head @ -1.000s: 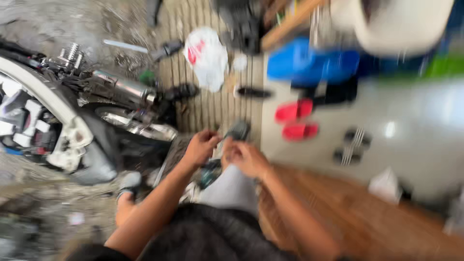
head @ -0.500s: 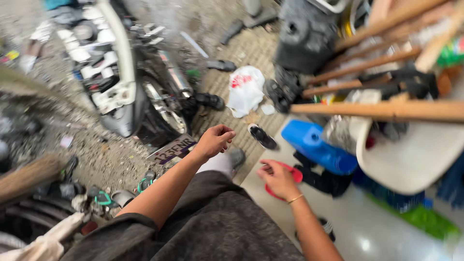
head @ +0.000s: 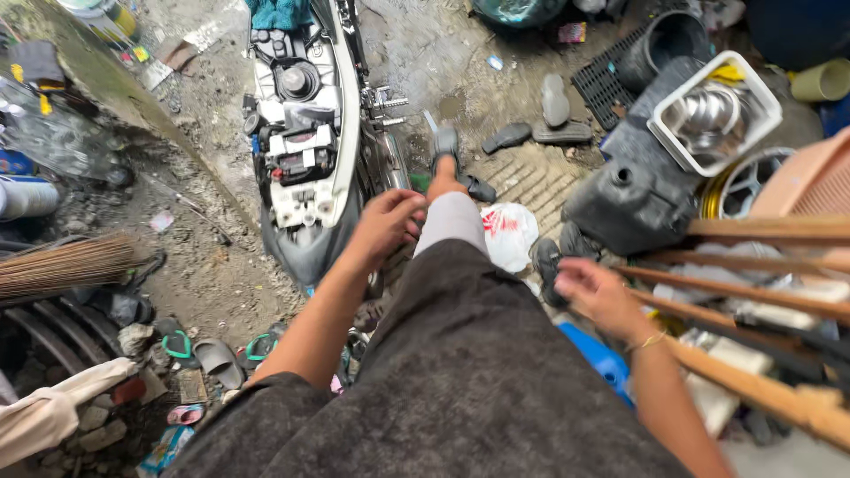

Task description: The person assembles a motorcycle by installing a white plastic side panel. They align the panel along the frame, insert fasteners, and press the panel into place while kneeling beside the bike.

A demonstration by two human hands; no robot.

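Observation:
My left hand [head: 388, 224] hangs over the tail of a stripped scooter [head: 305, 150] with its white panels and wiring exposed; the fingers are curled and I see only the back of the hand. Lower right, my right hand [head: 591, 292] is blurred, fingers spread and nothing in it, just above a blue container [head: 598, 356]. Between the hands my leg [head: 452, 221] in grey trousers stretches forward, its foot in a dark sandal [head: 445, 146] on the wet ground. A white plastic bag [head: 509, 232] lies beside the leg.
A black plastic tank [head: 633, 190] and a white crate [head: 760, 104] of metal parts sit at the right. Wooden poles [head: 761, 265] cross the right side. Loose sandals [head: 555, 99] lie ahead, flip-flops [head: 212, 354] and a broom [head: 71, 265] at the left.
The view has swung and steadied, now facing the scooter head-on. My hands have moved apart, the left rising towards the scooter's tail, the right dropping to the side. My leg has stepped forward.

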